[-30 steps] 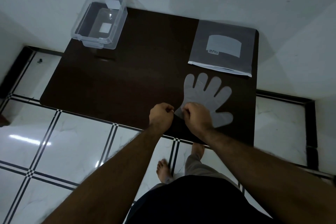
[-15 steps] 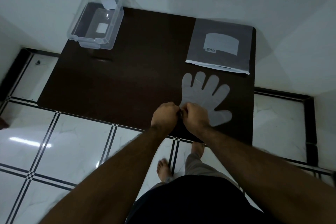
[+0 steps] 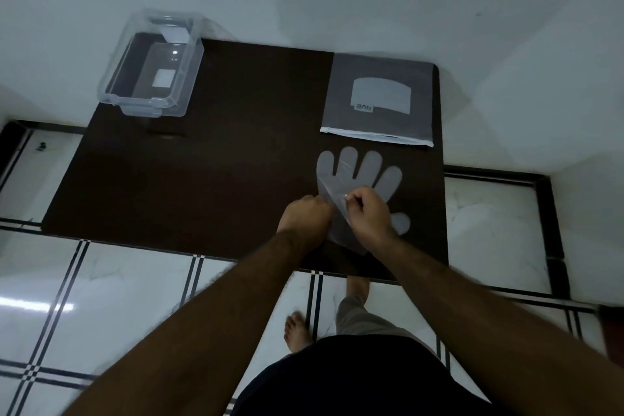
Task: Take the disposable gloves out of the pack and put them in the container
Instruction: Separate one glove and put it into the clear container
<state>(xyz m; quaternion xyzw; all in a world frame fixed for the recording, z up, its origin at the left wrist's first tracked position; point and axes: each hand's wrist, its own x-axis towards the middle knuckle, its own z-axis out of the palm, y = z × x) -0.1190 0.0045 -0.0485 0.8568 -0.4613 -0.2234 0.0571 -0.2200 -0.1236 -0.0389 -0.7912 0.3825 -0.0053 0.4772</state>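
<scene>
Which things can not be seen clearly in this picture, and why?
- Glove cuff, head view: covered by the left hand and right hand; how many layers are pinched cannot be told.
- Pack label: print too small and dim to read.
- Pack contents: hidden by its opaque cover.
- Container floor: a pale patch, unclear through the clear plastic.

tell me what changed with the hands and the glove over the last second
The right hand has moved up over the palm of the thin translucent plastic glove, pinching and lifting a layer off the dark brown table; a second ago it gripped the cuff edge. The left hand stays closed at the cuff. The grey glove pack and clear plastic container have not moved.
</scene>
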